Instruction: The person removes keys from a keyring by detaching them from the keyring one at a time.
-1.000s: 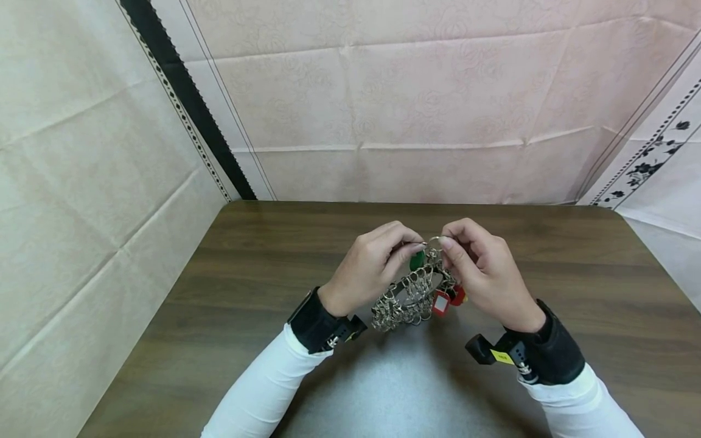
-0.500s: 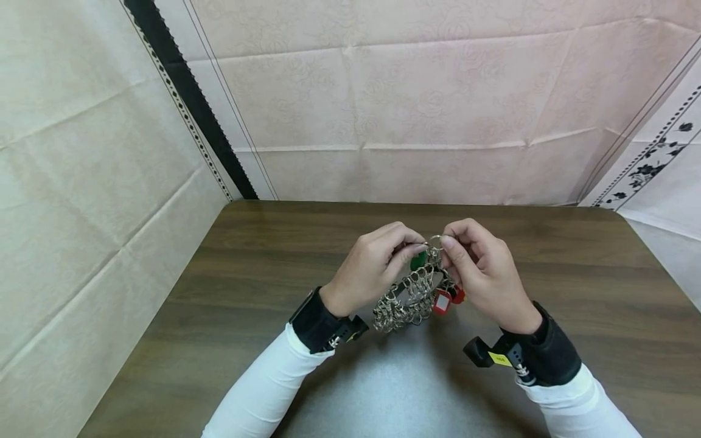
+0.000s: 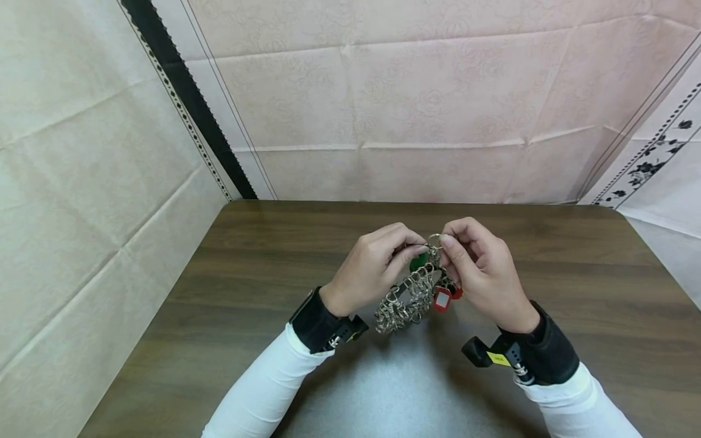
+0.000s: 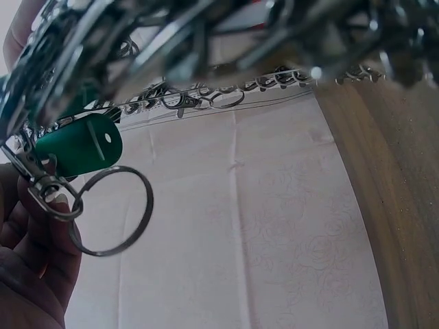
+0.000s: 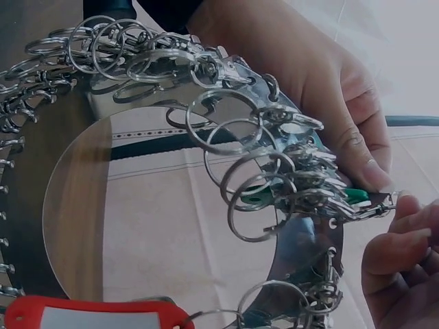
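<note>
A metal hoop [image 5: 96,130], hung all round with swivel clasps and split rings, is held between both hands over the table. My left hand [image 3: 378,261] pinches a small swivel clasp [image 4: 48,185] at the hoop's far end. From it a split key ring [image 4: 147,205] stands out. Thumb and forefinger of my right hand [image 3: 482,267] pinch this key ring at its right side. A green tag [image 4: 82,144] sits close beside the clasp. Red key tags [image 3: 442,299] hang below the right hand; one red tag [image 5: 103,314] with a white label shows near the right wrist camera.
The brown wooden table [image 3: 263,274] lies under both hands, its far edge just beyond them. Pale patterned cloth [image 3: 438,109] rises behind it, with a black strip [image 3: 191,97] at the left. Camera straps [image 3: 547,347] circle both wrists.
The hands stay nearly still, with the key ring between their fingertips. The hoop and red tags swing very slightly; the right forearm shifts a little to the left.
</note>
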### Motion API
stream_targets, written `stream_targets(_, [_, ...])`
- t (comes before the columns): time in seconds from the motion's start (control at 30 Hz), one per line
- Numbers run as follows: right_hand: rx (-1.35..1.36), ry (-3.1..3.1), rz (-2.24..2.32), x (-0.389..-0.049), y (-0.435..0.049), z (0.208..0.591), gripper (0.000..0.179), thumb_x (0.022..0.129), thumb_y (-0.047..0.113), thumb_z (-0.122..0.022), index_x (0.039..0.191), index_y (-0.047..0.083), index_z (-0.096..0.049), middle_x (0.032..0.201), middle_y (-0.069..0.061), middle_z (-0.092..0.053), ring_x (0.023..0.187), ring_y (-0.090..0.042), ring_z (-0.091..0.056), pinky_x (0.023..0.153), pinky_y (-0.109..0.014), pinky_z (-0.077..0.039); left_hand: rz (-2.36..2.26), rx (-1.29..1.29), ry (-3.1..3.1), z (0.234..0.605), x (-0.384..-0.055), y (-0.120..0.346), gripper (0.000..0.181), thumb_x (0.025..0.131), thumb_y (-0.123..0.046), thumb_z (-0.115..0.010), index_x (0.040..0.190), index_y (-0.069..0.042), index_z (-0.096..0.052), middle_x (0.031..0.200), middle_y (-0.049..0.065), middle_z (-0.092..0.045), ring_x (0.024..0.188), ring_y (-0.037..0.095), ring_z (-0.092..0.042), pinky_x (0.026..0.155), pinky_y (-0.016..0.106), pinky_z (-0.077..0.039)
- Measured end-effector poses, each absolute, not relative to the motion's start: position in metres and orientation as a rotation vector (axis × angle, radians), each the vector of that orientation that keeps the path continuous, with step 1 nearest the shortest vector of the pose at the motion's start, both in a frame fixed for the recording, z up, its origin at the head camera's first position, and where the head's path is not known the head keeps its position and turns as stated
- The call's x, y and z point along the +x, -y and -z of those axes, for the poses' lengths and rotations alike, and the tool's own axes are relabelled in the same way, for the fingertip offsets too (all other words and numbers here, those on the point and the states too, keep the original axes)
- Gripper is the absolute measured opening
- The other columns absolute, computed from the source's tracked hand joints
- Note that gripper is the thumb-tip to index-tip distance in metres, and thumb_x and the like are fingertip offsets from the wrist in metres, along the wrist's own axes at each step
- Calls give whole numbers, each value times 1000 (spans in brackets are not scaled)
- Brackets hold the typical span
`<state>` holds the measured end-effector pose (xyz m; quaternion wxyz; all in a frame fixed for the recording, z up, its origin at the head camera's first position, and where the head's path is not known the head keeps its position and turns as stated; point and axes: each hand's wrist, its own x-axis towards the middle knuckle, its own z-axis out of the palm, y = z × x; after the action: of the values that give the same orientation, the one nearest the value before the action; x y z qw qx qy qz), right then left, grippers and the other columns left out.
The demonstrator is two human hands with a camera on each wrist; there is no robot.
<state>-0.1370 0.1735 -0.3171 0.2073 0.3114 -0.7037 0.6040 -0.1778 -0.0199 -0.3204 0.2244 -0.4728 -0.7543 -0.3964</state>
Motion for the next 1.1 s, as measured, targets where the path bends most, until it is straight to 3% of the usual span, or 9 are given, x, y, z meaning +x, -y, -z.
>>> stream_targets(0.6, [882,1911,-1718,-136,-172,317,9,98,-17,-48,97,-10,-54,76,-2,-55,52,-10,-43,44,-26,-34,1036,-1362,2094,323,-179,18,5,97,-7,-67,98,-4,-70,91,4,-71,81,7,-63,74,13,-50])
stream_targets(1.1, [888,1872,-1750,-133,-173,314,12,96,-20,-47,97,-10,-53,76,-3,-55,53,-11,-43,44,-27,-34,1067,-1250,2104,318,-182,25,9,101,-10,-63,103,-4,-70,91,2,-66,76,6,-53,66,19,-46])
